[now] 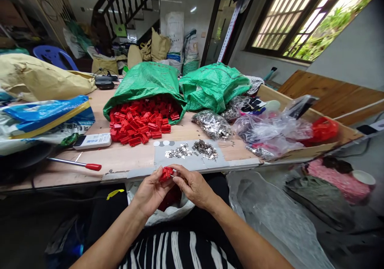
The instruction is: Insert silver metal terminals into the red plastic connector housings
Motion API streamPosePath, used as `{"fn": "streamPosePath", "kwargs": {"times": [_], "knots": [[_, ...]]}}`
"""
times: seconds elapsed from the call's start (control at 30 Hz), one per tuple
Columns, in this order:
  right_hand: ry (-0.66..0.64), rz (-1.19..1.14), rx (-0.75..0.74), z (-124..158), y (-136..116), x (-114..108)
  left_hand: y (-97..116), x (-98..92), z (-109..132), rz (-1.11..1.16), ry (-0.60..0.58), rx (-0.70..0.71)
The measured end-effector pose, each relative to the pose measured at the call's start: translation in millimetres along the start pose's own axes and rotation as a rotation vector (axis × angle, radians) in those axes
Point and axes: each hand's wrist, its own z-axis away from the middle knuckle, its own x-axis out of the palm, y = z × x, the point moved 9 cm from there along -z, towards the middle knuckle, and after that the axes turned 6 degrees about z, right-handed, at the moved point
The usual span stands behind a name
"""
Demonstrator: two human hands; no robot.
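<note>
My left hand [150,193] and my right hand [193,185] meet just below the near edge of the wooden table [120,157]. Between the fingertips of both hands sits a small red plastic block [166,173]. Both hands are closed in a pinch on it. On the table right above them lie small heaps of shiny metal pieces [192,149] on a grey sheet. Further back, a pile of the same red blocks [141,121] spills from a green sack [147,81].
A white remote [93,141] and a red-handled screwdriver [78,164] lie at the left. A second green sack [213,85] and clear bags of metal parts [213,125] sit at the right. A white bag [174,211] with red pieces hangs in my lap.
</note>
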Motion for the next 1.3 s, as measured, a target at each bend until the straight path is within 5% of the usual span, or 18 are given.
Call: {"fn": "streamPosePath", "kwargs": {"times": [0.43,0.6,0.83,0.97,1.13,1.3], "knots": [[0.114,-0.241,0.035,-7,15,4,-13,-6.0,-2,0.145,0.066,-0.073],[0.06,-0.066,0.108,-4,22,13,-18,-21.3,-4,0.096,0.069,-0.055],[0.089,0.278,-0.063,-3,23,32,-37,-38.1,3,0.054,0.112,-0.092],[-0.043,0.268,-0.041,-9,26,43,-35,-60.4,-3,0.002,0.124,-0.086],[-0.032,0.256,-0.014,-41,25,27,-19,-98.9,-19,-0.27,0.168,0.056],[0.105,0.402,0.089,-111,41,1,-5,-109.5,-24,-0.488,0.168,0.194]]}}
